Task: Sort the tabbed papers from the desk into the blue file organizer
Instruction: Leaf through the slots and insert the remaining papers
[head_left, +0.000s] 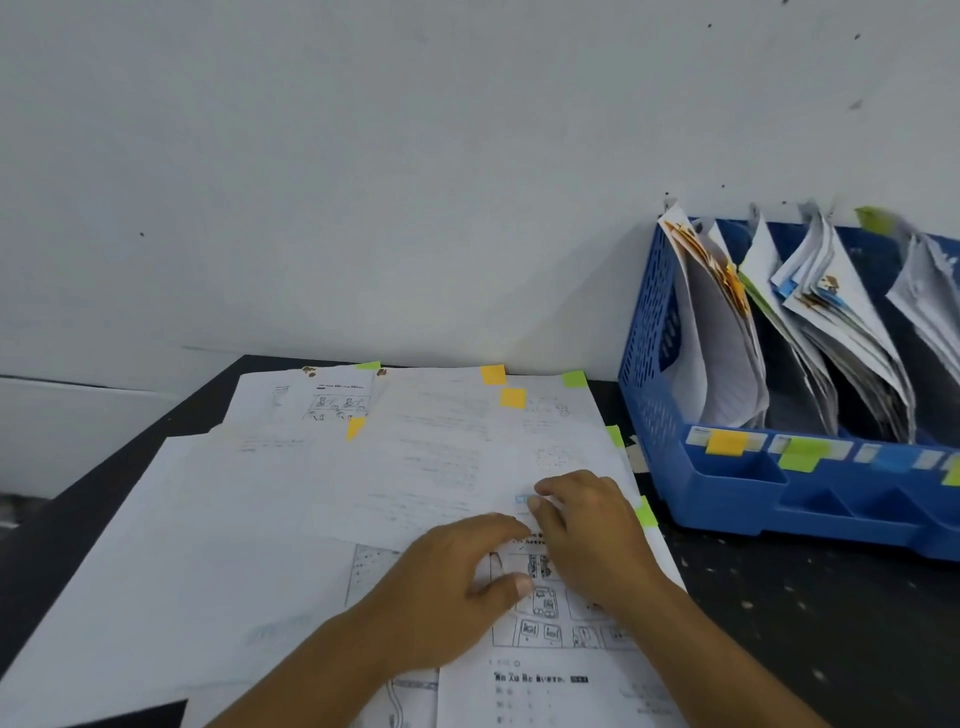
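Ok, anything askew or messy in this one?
Yes: the papers on the desk lie fanned and overlapping rather than squared. Those in the blue file organizer slump sideways, corners curling. Pale specks dot the desk.

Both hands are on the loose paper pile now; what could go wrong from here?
1. The left hand and right hand press overlapping sheets; lifting may drag several at once.
2. Orange tabs and green tabs lie mixed, so a sheet could land in the wrong slot of the blue file organizer.
3. Filed papers lean and may slump.
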